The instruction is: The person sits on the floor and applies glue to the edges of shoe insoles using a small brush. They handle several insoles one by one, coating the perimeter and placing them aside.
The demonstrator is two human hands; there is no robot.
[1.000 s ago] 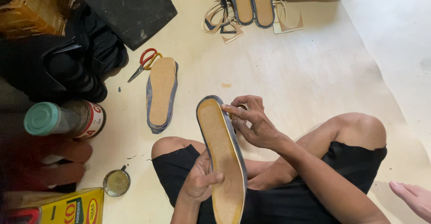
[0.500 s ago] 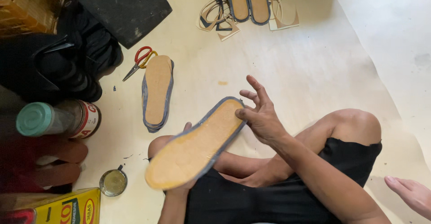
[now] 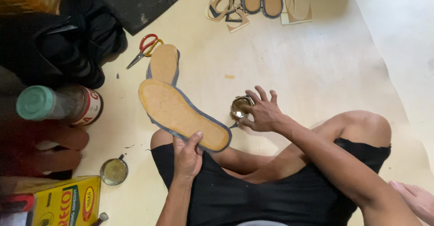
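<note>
Left hand (image 3: pixel 187 156) gripped the insole (image 3: pixel 183 114) by its heel, held over the lap. Right hand (image 3: pixel 262 113), fingers spread, rested on a small tin (image 3: pixel 239 107) on the floor, probably gripping it.

The sole (image 3: pixel 183 116) looks matt and grainy, a tan fibrous face edged with grey-blue cloth. The small tin (image 3: pixel 240 107) is shiny metal, glinting inside. The floor (image 3: pixel 316 63) is covered in smooth, matt cream paper. The scissors (image 3: pixel 144 49) have glossy red plastic handles and dull metal blades.
</note>
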